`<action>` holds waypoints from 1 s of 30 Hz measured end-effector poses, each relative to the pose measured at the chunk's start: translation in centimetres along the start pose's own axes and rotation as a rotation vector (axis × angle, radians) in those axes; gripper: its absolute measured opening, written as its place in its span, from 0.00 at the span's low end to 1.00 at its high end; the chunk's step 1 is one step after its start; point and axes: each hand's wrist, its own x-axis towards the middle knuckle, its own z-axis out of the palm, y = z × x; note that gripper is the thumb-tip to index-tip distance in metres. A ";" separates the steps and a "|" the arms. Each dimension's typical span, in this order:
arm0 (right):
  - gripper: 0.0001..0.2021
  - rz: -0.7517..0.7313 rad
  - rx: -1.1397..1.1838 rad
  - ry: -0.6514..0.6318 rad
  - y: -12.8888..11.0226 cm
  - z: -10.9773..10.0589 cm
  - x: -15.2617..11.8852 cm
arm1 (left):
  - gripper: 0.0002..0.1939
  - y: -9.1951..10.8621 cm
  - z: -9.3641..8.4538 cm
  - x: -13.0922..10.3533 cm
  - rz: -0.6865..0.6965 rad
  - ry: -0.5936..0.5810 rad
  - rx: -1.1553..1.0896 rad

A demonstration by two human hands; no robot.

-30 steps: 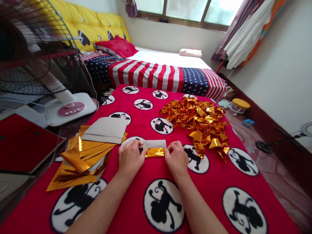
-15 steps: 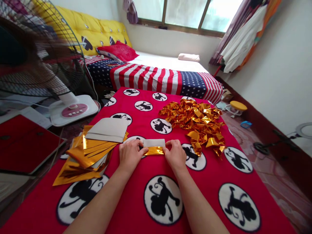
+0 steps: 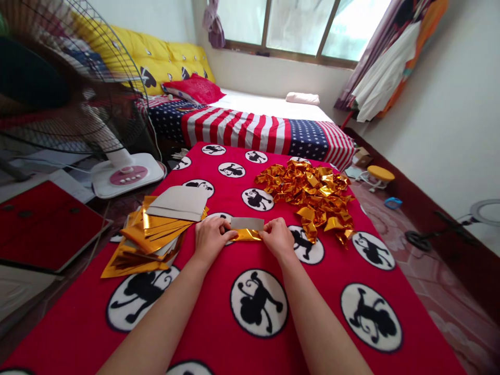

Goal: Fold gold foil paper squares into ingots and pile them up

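A small partly folded sheet of foil paper (image 3: 247,224), grey above and shiny gold along its lower strip, lies between my hands on the red cloth (image 3: 203,323). My left hand (image 3: 211,235) pinches its left end, and my right hand (image 3: 278,237) pinches its right end. To the left is a fanned stack of gold sheets (image 3: 136,252) with grey-backed sheets (image 3: 179,202) on top. Crumpled-looking folded gold pieces (image 3: 312,190) are heaped to the right, beyond my right hand.
A fan (image 3: 127,174) stands at the left beside a red board (image 3: 47,224). Behind the cloth-covered surface is a bed (image 3: 250,127) with a red pillow (image 3: 195,89). A yellow stool (image 3: 380,173) is on the floor at the right.
The view has shifted slightly, moving the scene in the frame. Both hands still grip the ends of the sheet, and my right fingers look more curled.
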 end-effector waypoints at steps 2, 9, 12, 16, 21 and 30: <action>0.04 -0.020 0.027 0.031 0.2 0.3 -0.5 | 0.11 -0.1 0.2 -0.1 0.005 0.018 -0.004; 0.04 -0.177 0.200 0.161 1.2 1.0 -2.1 | 0.12 0.0 0.3 0.0 0.018 0.027 -0.005; 0.05 -0.190 0.281 0.116 1.5 0.9 -2.3 | 0.12 0.2 0.2 0.0 0.006 0.009 -0.008; 0.08 -0.230 0.511 0.104 2.0 1.3 -1.8 | 0.10 0.2 0.0 0.2 0.029 -0.003 -0.051; 0.11 -0.270 0.830 0.094 2.4 2.2 -1.1 | 0.09 -0.1 -0.3 1.2 0.072 -0.104 -0.244; 0.10 -0.244 1.117 0.033 2.2 2.2 -1.1 | 0.17 1.3 1.6 1.3 -0.158 -0.251 -0.837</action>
